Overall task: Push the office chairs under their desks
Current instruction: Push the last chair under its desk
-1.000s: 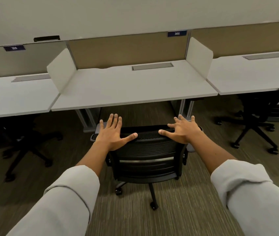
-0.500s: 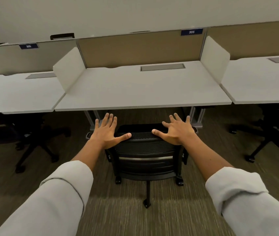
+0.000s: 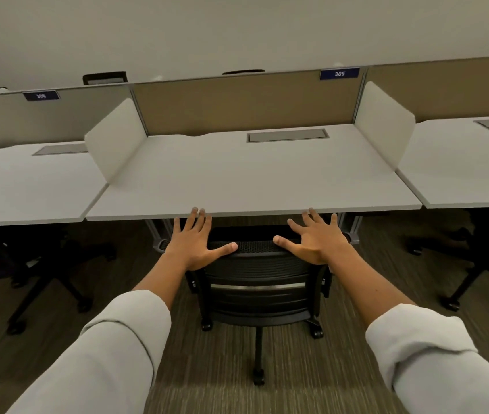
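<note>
**Chair nearly tucked, hands flat on the backrest**

Chair (image 3: 259, 282) sits dead centre in the frame, black mesh back toward the camera, seat already gone out of sight beneath the front edge of the bench (image 3: 252, 177) marked 305. Left hand (image 3: 194, 245) and right hand (image 3: 316, 243) both lie on the top rail of the backrest, one at each end, fingers (image 3: 198, 219) straight and spread, thumbs pointing in toward each other. Nothing is gripped, it's just palms pressing.

What matters here: the bench edge lies straight ahead of the fingertips, up-frame, and the tips look just about level with it. The backrest runs left-right, parallel to that edge, so an even shove from both hands should keep it square. Neither hand looks nearer than the other. I'd guess there's only a little travel left before knuckles meet the edge.

Neighbouring chairs at lower left (image 3: 37, 264) and lower right (image 3: 482, 255) sit in shadow under their own benches.
</note>
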